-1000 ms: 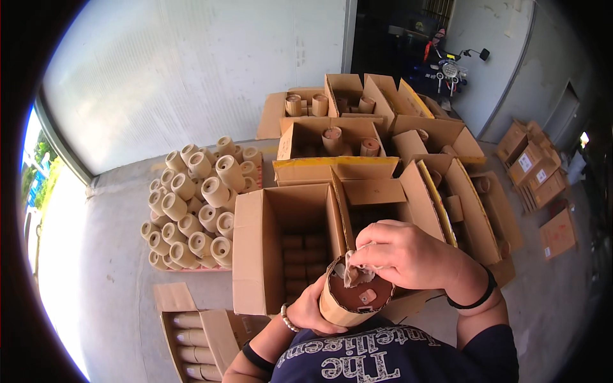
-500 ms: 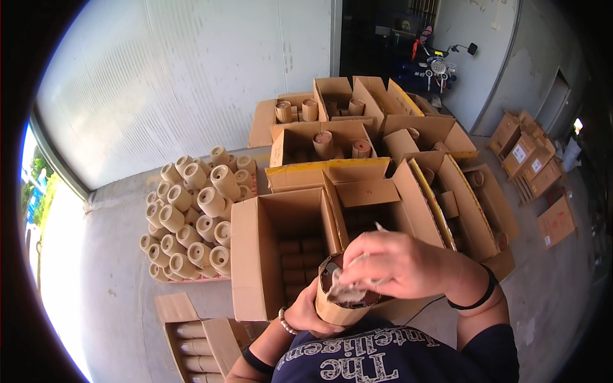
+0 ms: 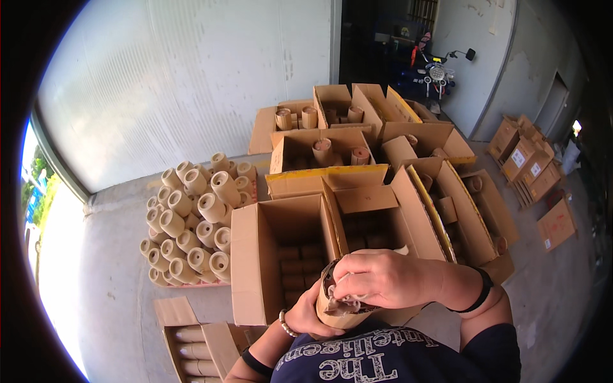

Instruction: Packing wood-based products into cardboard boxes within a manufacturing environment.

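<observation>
My left hand [image 3: 311,312], with a beaded bracelet at its wrist, is wrapped round the side of a cardboard-covered cylindrical pot [image 3: 334,319] held close to my body. The pot's mouth faces up and its inside looks dark. Over that mouth my right hand [image 3: 377,278] is closed on a crumpled, pale grey-beige cloth [image 3: 348,304], part of which lies inside the rim. A corner of the cloth pokes out above the knuckles. Just beyond my hands stands an open carton [image 3: 249,274] with rows of brown cylinders in it.
More open cartons [image 3: 325,181] with similar pots stand ahead. On the left a pile of beige, hollow-ended cylinders [image 3: 211,209] rests on a low red base. A carton of rolls [image 3: 223,345] is at lower left, stacked boxes [image 3: 520,153] at right. A motorbike [image 3: 437,73] stands at the back.
My right hand has pushed lower and closer over the pot's mouth with the cloth. My left hand keeps its hold on the pot. The view has tilted slightly.
</observation>
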Available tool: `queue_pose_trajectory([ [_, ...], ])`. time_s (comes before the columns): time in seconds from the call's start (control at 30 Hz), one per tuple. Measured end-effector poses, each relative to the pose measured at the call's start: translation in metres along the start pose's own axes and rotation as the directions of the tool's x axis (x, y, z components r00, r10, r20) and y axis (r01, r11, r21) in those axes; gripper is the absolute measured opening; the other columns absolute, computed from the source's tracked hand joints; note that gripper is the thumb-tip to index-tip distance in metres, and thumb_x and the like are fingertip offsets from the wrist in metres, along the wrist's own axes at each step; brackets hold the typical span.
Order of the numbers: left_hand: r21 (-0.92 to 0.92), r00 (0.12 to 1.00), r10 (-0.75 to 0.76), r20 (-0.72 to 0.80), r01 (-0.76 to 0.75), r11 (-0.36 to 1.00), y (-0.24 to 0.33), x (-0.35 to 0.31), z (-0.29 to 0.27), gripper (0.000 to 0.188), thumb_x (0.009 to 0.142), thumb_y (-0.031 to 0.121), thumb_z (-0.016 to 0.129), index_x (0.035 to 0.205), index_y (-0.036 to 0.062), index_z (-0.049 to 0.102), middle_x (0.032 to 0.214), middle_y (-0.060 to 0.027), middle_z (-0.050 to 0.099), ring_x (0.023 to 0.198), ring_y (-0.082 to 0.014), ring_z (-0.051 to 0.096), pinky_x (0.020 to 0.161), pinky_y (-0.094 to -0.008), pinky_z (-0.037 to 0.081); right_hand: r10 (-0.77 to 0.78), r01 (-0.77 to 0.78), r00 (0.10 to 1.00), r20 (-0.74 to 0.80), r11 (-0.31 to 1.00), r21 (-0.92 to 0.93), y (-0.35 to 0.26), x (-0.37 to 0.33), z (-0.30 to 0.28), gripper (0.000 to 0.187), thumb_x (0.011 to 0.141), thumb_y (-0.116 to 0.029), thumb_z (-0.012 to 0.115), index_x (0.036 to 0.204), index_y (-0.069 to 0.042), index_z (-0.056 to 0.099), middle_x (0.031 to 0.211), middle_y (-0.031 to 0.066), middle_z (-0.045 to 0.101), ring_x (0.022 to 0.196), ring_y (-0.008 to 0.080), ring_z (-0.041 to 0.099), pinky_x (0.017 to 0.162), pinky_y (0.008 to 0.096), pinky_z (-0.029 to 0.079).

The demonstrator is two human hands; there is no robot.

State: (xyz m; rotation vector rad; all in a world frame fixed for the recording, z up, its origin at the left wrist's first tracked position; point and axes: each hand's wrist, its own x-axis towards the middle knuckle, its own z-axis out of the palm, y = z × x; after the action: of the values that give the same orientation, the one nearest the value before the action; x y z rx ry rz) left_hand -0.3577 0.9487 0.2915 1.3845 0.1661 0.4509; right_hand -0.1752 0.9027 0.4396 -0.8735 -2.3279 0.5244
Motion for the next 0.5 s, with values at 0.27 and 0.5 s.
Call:
queue_pose_trajectory([
  [0.27,-0.021,1.0,0.009,-0.021,-0.009,1.0,0.001,-0.002,0.0,0.092,0.047,0.014,0.081,0.123,0.0014,0.032,0.113,-0.0068,0.047,0.105,-0.0149,0.044,0.092,-0.0296,0.034,0.028,-0.043,0.987,-0.155,0.994,-0.097,-0.002,0.003,-0.013,0.027,0.063,0.003,0.062,0.088,-0.004,0.056,0.085,0.0084,0.052,0.076,0.0238,0.055,0.065,0.031,0.046],
  [0.5,0.031,1.0,0.02,-0.013,-0.019,0.999,-0.001,-0.001,-0.005,0.095,0.045,0.013,0.081,0.124,0.001,0.029,0.116,-0.0078,0.045,0.106,-0.0158,0.044,0.092,-0.031,0.034,0.095,-0.11,0.994,-0.058,0.917,-0.383,0.009,-0.015,-0.025,0.019,0.063,0.004,0.059,0.08,-0.003,0.056,0.083,0.0075,0.053,0.073,0.0222,0.054,0.063,0.0292,0.046],
])
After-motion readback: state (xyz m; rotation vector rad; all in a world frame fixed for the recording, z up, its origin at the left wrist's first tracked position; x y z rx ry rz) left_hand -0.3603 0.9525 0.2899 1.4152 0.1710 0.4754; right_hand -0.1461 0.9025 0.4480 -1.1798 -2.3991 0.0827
